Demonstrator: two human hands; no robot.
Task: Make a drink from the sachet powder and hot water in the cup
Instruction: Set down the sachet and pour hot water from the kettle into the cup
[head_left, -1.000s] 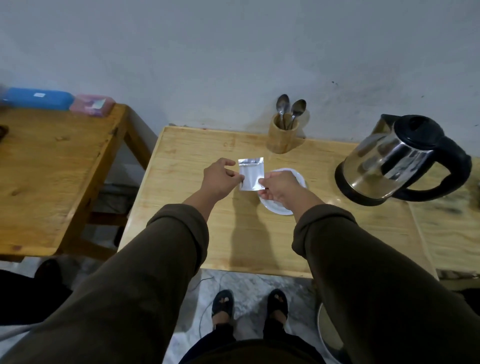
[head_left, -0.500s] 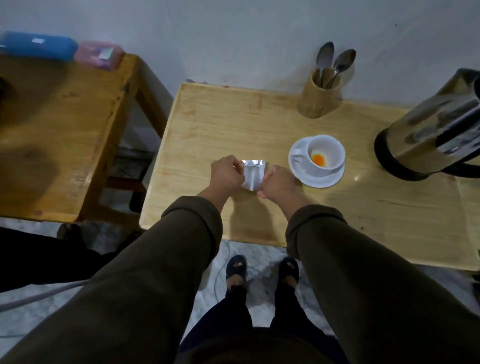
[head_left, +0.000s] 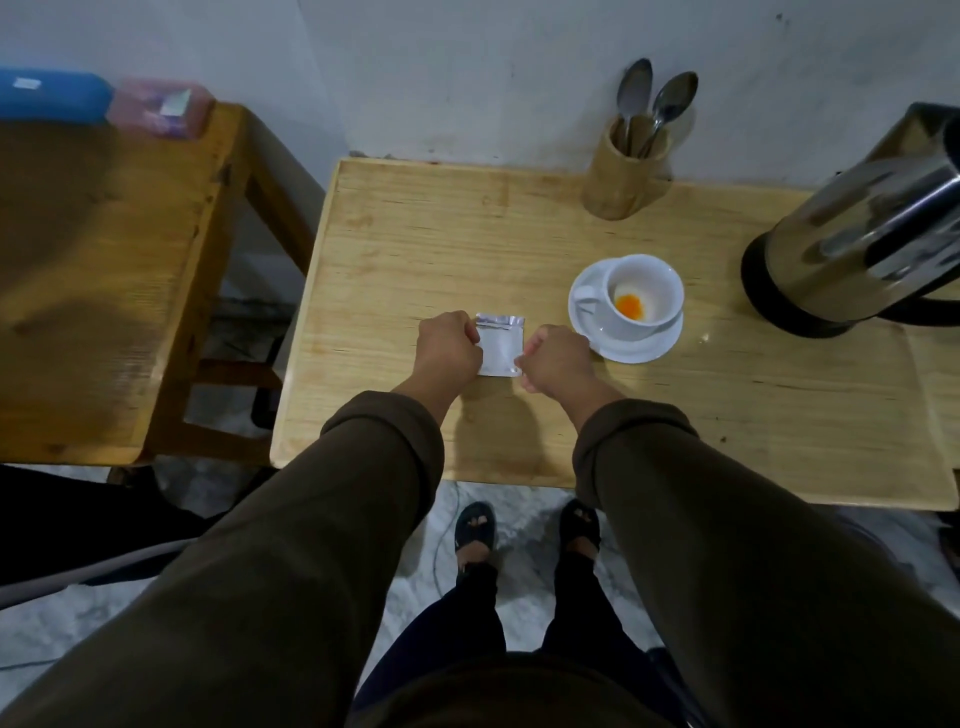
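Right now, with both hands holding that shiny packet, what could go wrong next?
1. The sachet looks torn open at the top while the left hand and right hand pinch its sides, so leftover powder might spill on the table.
2. The right hand is close to the cup on its saucer; a bump could tip it.

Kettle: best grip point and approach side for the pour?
Probably the black handle, the dark loop curving out low on the kettle, toward the table's right end. Come in from the right with the right hand, fingers curled round the loop. The steel body is round, smooth and likely hot. Most of the handle is cut off by the frame edge, so its shape is uncertain.
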